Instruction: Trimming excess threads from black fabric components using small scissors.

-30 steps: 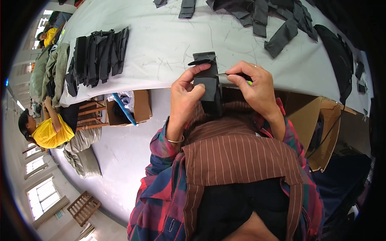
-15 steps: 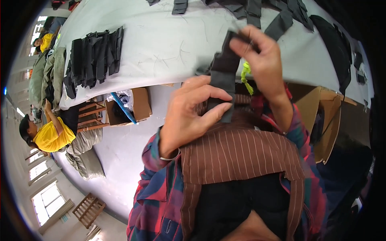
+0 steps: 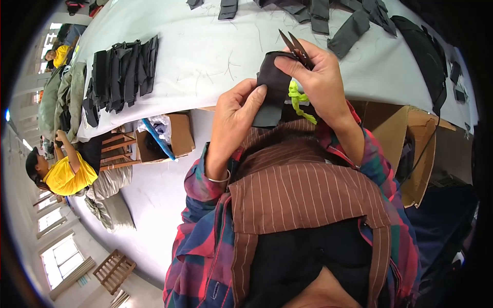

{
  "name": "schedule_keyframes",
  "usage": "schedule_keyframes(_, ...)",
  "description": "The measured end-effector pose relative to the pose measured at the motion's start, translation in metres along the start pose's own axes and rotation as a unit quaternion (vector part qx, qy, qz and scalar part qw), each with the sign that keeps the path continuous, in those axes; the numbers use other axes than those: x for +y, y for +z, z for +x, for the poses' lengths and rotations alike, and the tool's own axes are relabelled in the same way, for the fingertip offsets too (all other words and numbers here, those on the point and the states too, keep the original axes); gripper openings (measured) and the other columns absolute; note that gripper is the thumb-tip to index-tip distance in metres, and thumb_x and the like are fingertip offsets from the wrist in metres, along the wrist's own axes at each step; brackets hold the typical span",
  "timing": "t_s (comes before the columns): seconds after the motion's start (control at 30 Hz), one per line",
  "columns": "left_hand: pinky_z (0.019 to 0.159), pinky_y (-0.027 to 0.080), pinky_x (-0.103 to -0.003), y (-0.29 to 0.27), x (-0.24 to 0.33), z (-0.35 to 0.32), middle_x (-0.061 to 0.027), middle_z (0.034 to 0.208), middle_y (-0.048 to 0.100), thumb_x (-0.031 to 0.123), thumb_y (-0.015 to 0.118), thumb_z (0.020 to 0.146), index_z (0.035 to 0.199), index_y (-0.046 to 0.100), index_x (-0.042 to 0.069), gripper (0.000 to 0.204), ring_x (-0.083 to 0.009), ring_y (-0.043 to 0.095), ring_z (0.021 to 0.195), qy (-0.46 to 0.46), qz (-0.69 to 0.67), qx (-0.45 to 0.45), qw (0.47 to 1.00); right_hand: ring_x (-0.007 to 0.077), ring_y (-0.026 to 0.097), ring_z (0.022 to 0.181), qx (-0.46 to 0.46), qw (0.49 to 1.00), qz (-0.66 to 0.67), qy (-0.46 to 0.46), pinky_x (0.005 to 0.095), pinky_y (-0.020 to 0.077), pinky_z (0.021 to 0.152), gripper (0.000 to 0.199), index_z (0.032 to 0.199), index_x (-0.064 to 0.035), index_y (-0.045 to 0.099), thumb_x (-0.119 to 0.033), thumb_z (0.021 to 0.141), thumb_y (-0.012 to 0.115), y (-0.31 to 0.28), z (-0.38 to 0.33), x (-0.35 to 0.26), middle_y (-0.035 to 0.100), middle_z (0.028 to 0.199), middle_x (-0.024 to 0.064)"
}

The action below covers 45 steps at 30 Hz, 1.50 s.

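Observation:
A dark, folded fabric piece (image 3: 273, 87) is stretched between my two hands above the near edge of the table. My left hand (image 3: 233, 115) pinches its left side, thumb on top. With thumb and fingertips, my right hand (image 3: 322, 79) grips the upper right corner of the same piece. Inside that right hand is also a pair of thread snips (image 3: 299, 49), their dark blades pointing up and away. A bright yellow-green cord (image 3: 296, 100) dangles below the right palm.
The white table (image 3: 205, 51) carries a row of stacked black fabric pieces (image 3: 123, 74) at left, loose pieces (image 3: 349, 33) at the far side and a black bag (image 3: 423, 61) at right. Cardboard boxes (image 3: 179, 134) stand below. A person in yellow (image 3: 72, 172) works at left.
The fabric has turned and now shows a wider, flatter face. My left hand has moved up along it. My right hand shifted slightly left and nearer, and the snips' blades now show clearly.

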<state>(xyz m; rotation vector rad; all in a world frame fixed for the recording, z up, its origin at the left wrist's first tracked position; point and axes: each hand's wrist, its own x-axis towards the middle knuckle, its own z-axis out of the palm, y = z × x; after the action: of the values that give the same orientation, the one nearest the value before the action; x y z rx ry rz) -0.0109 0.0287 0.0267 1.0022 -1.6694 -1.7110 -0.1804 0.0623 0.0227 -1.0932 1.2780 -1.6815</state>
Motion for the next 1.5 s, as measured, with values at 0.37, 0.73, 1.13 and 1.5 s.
schedule_keyframes(0.37, 0.062, 0.043, -0.019, 0.004, -0.005, 0.007, 0.0000, 0.081, 0.065, 0.014, 0.057, 0.093, 0.096, 0.067, -0.006, 0.022, -0.0033, 0.053, 0.070, 0.004, -0.101, 0.087, 0.991, 0.0208, 0.058, 0.060, -0.035, 0.945, -0.255, -0.204, 0.0295, 0.0440, 0.053, 0.025, 0.086, -0.0105, 0.068, 0.003, 0.065, 0.068, -0.008, -0.022, 0.009, 0.056, 0.072, 0.0043)
schedule_keyframes(0.73, 0.061, 0.042, -0.019, 0.006, 0.000, 0.008, -0.0005, 0.080, 0.064, 0.014, 0.060, 0.092, 0.092, 0.069, -0.005, 0.021, -0.0038, 0.053, 0.068, -0.030, -0.153, 0.098, 0.983, 0.0220, 0.062, 0.065, -0.056, 0.963, -0.233, -0.127, 0.0300, 0.0474, 0.057, 0.024, 0.089, -0.0098, 0.069, 0.004, 0.069, 0.066, -0.010, -0.022, 0.014, 0.064, 0.076, 0.0055)
schedule_keyframes(1.13, 0.054, 0.039, -0.019, -0.003, -0.005, 0.004, 0.0023, 0.069, 0.061, 0.015, 0.062, 0.091, 0.083, 0.069, -0.004, 0.022, -0.0022, 0.049, 0.061, -0.033, -0.039, 0.071, 0.996, 0.0165, 0.053, 0.067, -0.100, 0.842, -0.449, -0.281, 0.0312, 0.0340, 0.064, 0.018, 0.090, -0.0182, 0.069, -0.022, 0.073, 0.074, -0.038, 0.002, -0.020, 0.062, 0.076, -0.0049)
schedule_keyframes(1.5, 0.056, 0.042, -0.018, -0.011, -0.004, 0.002, 0.0000, 0.071, 0.065, 0.018, 0.061, 0.091, 0.086, 0.070, -0.002, 0.023, -0.0031, 0.055, 0.061, -0.052, 0.005, 0.018, 0.998, 0.0173, 0.048, 0.064, -0.112, 0.811, -0.470, -0.331, 0.0321, 0.0313, 0.062, 0.017, 0.086, -0.0201, 0.068, -0.023, 0.070, 0.074, -0.034, 0.001, -0.009, 0.058, 0.071, -0.0064)
